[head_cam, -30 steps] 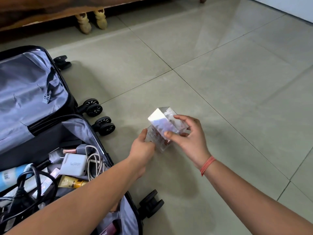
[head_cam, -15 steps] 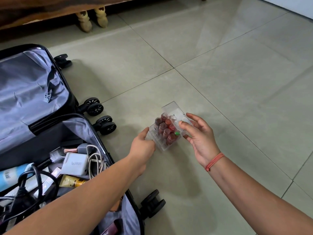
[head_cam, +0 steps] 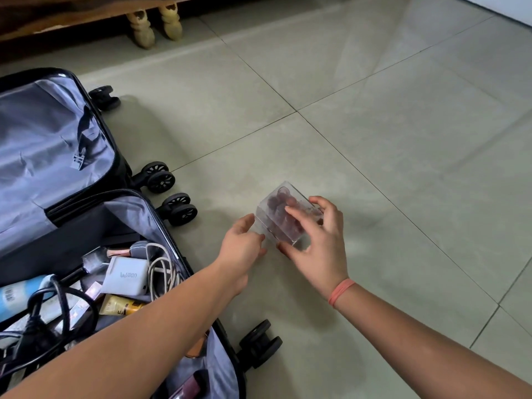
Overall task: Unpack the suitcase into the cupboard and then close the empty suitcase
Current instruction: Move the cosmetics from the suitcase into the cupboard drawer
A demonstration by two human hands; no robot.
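The right hand [head_cam: 319,249], a coral band [head_cam: 341,292] at its wrist, grips a clear box [head_cam: 276,217]. Its fingers are spread over the top and its thumb is hooked at the near lower edge. The left hand [head_cam: 240,249] closes narrowly on the same box, thumb against its left wall and curled fingers at its near-left corner.

The box sits between the two hands, raised a little off the tiled floor [head_cam: 403,139]. Its long axis seems to slant from far-left to near-right, and blurred reddish items show inside. The right hand covers more of it, so it looks the likelier one to carry the box alone. The cupboard is not in view, so the direction of that carry cannot be told.

Left of the left hand lies the open suitcase [head_cam: 51,145]. Its near half holds a white charger [head_cam: 125,275], a pale cable [head_cam: 161,263] and a yellow tube [head_cam: 121,308], so the unpacking is far from finished. Well beyond both hands stand carved furniture legs [head_cam: 155,24].
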